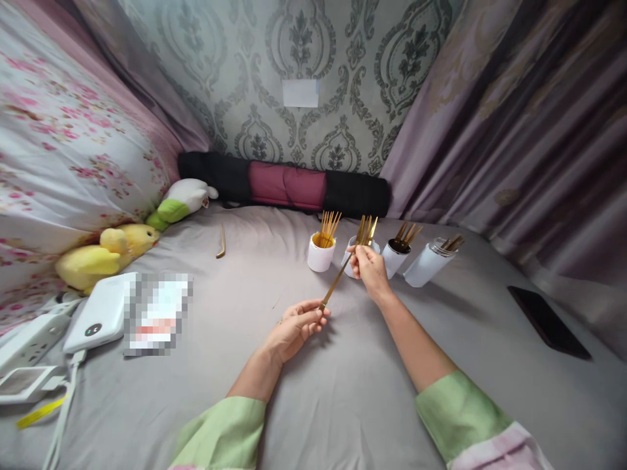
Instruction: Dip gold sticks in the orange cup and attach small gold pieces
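A slender gold metal utensil (pixel 337 281) slants over the grey bedsheet (pixel 313 405), its lower end toward the person and its upper end toward a row of cups. It is thin, straight and shiny. Its upper tip is lost among other gold pieces behind it, so I cannot tell whether it is a knife, a fork or a spoon.

The left hand (pixel 296 324) lies low over the sheet, palm turned up, and pinches the lower end of the utensil between thumb and fingertips. The right hand (pixel 371 267) is raised further out, fingers curled, and grips the same utensil higher along its shaft. Both forearms reach forward from pale green sleeves (pixel 460 408).

Just behind the right hand stand four white cylindrical cups. The leftmost white cup (pixel 321 254) is upright and full of gold sticks. The second white cup (pixel 351 251) is partly hidden by the hand and holds flat gold pieces. The third white cup (pixel 394 256) leans to the right, and the fourth white cup (pixel 427 264) leans further still.

A bent gold straw (pixel 221 243) lies alone on the sheet to the left. A black phone (pixel 548 321) rests far right, and a white power bank (pixel 100 314) and a yellow plush duck (pixel 100 256) lie far left.
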Demonstrator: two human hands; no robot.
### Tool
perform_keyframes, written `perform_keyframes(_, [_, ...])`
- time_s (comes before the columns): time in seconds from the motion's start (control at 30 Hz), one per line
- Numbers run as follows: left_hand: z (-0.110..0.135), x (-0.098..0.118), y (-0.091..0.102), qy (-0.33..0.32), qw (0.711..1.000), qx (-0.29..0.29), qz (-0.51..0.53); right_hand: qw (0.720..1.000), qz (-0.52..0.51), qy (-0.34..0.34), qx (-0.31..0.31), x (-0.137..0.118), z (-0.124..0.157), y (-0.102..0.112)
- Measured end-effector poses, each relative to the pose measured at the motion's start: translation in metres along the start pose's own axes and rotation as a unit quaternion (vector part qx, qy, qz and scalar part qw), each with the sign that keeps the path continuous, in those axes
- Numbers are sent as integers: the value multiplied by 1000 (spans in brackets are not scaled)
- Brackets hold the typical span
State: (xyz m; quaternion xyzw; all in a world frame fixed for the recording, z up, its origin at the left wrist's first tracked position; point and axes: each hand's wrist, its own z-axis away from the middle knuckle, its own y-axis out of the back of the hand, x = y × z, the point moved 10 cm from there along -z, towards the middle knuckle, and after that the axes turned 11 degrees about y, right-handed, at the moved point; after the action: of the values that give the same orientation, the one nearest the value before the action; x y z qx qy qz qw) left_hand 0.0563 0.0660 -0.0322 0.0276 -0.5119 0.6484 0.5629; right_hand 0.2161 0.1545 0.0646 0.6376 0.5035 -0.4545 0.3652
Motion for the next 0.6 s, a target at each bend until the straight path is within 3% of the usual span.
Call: perform_keyframes(0.6, [-1,2,1,-4,1000,0,-3,1000,5,-3,-18,-13,-14,4])
